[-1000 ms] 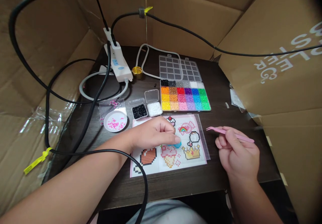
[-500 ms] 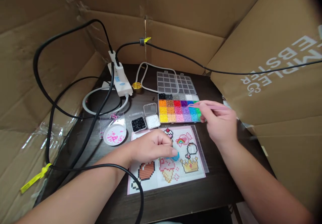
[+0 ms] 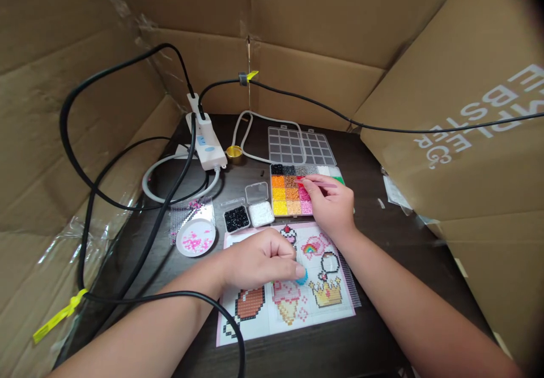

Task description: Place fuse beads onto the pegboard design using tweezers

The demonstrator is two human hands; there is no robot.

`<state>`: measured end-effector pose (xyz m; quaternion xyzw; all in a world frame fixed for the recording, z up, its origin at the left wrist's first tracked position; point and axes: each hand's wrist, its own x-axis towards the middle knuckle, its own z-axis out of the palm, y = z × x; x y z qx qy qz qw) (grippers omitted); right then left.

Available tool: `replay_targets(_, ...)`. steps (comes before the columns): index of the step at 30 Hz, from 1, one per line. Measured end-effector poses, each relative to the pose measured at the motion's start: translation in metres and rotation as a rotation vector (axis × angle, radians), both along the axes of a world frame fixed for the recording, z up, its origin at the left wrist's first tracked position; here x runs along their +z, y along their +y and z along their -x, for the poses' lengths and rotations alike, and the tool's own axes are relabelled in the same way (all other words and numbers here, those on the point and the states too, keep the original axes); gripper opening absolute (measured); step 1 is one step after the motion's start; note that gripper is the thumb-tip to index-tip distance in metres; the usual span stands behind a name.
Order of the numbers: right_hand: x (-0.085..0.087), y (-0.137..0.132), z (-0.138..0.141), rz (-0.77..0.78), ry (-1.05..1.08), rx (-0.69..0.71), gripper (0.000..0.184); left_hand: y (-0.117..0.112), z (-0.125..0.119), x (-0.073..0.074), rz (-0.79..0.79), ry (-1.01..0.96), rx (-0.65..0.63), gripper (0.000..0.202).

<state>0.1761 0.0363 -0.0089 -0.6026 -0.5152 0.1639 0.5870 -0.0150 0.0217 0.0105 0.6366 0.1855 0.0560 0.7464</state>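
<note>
My left hand is closed above the printed pattern sheet. A small turquoise-blue piece shows under its thumb; the rest of it is hidden. My right hand pinches pink tweezers over the compartment box of coloured beads. The tweezer tips are near the brown and red compartments; whether they hold a bead is too small to tell. This hand covers the box's right-hand compartments. On the sheet are pixel pictures, among them an ice cream and a crown.
Left of the bead box stand small cases of black beads and white beads. A white dish holds pink beads. Behind are a power strip and a small gold cup. A black cable crosses over my left forearm.
My right hand has moved left with the tweezers, from the purple compartments to the brown and red ones. My left hand keeps its place on the sheet. The whole view has shifted slightly.
</note>
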Motion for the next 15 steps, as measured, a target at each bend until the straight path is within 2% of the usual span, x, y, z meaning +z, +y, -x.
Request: replay_targets(15, -0.0023, 0.0014, 0.0006, 0.032, 0.069, 0.018, 0.004, -0.0001, -0.0005, 0.0001, 0.013, 0.005, -0.001, 0.061)
